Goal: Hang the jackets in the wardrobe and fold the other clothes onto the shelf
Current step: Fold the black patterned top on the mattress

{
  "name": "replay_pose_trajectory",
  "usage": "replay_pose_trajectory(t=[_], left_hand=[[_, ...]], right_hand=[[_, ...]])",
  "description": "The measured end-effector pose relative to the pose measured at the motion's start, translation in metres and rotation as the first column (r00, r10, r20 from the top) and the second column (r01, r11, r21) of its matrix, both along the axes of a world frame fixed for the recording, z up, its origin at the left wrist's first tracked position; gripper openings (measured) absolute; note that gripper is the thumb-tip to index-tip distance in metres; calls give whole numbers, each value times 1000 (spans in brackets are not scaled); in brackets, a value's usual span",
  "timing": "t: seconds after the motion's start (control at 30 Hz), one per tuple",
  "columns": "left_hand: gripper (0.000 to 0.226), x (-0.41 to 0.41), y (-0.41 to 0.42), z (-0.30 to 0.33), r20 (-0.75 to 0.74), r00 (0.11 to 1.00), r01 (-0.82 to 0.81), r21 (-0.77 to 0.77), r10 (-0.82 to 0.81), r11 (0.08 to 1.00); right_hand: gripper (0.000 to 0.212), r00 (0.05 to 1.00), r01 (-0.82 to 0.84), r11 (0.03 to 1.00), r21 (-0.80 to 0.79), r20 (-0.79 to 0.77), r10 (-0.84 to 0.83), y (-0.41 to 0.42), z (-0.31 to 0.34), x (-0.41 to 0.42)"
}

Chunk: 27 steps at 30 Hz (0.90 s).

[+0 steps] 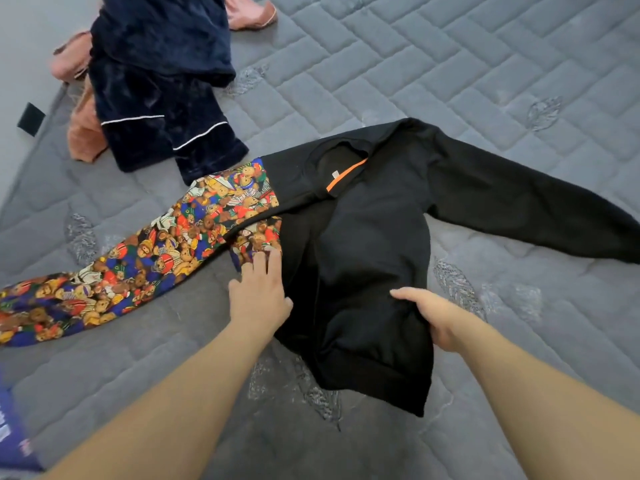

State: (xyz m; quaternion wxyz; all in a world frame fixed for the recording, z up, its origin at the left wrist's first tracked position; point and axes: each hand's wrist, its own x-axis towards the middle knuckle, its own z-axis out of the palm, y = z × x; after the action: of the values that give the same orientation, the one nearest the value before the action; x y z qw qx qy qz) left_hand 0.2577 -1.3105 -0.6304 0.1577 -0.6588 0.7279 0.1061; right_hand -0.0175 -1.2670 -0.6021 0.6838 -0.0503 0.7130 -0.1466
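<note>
A black sweatshirt (363, 244) with an orange strip at the collar lies spread on the grey quilted mattress (485, 64). Its left sleeve (138, 265) is a bright teddy-bear print and stretches out to the left; the black right sleeve runs off to the right. My left hand (259, 292) lies flat with straight fingers on the sweatshirt's left edge, at the printed armpit. My right hand (433, 317) grips the body's right side, fingers tucked under the cloth. The hem is bunched toward me.
A dark blue velvet garment (156, 91) with white piping lies at the back left, on top of a pink-brown garment (85, 133). More pink cloth (252, 15) shows at the top. The mattress edge runs along the left.
</note>
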Motion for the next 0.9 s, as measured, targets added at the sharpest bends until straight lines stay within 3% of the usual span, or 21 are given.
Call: replay_pose_trajectory(t=[0.07,0.13,0.2,0.27,0.3,0.33,0.4,0.43,0.5,0.53,0.57,0.63,0.7,0.77,0.83,0.9], left_hand=[[79,-8,-3,-10,-15,1000,-4,-10,4,1000],[54,1,-1,-22,-62,997,-44,19,45,999],[29,13,15,-27,-151,966,-208,41,211,977],[28,28,45,-28,-278,801,-519,120,531,846],[33,34,64,-28,-250,698,-633,225,671,741],[39,38,85,-27,-137,638,-668,390,757,634],[45,44,115,-24,104,671,-601,656,734,457],[45,46,120,-21,156,688,-610,655,709,447],[41,47,114,-18,2,675,-663,438,737,607],[42,46,105,-15,-107,712,-652,264,694,710],[46,44,95,-12,-185,781,-583,126,596,803],[65,35,76,-13,-241,911,-355,-39,336,934],[89,27,61,-17,-197,961,-213,-66,196,975],[100,21,54,-27,-98,993,-65,-22,63,998],[86,22,54,-40,-16,998,67,66,-66,996],[48,42,61,-43,-100,993,75,115,-64,990]], right_hand=[[34,972,-199,977,81,-108,207,19,-10,4],[41,949,-212,972,101,-215,229,34,-24,3],[42,908,-294,943,155,-263,326,40,-26,-1],[48,704,-493,818,294,-418,575,44,-25,-13],[50,569,-548,763,344,-515,641,45,-22,-22],[51,433,-587,710,389,-590,681,47,-23,-33],[52,182,-644,612,458,-686,705,54,-18,-40],[55,87,-654,571,496,-701,708,58,-16,-36],[65,-107,-729,405,552,-676,730,66,-17,-18],[67,-127,-777,346,526,-669,732,67,-20,-5],[68,-68,-833,316,454,-652,755,68,-23,11],[74,154,-918,327,222,-562,813,66,-34,48],[83,389,-894,448,13,-471,791,65,-43,85],[70,497,-847,521,-106,-506,705,64,-52,112],[29,415,-895,435,-103,-550,724,62,-60,124],[14,218,-971,238,-15,-461,860,64,-59,131]])
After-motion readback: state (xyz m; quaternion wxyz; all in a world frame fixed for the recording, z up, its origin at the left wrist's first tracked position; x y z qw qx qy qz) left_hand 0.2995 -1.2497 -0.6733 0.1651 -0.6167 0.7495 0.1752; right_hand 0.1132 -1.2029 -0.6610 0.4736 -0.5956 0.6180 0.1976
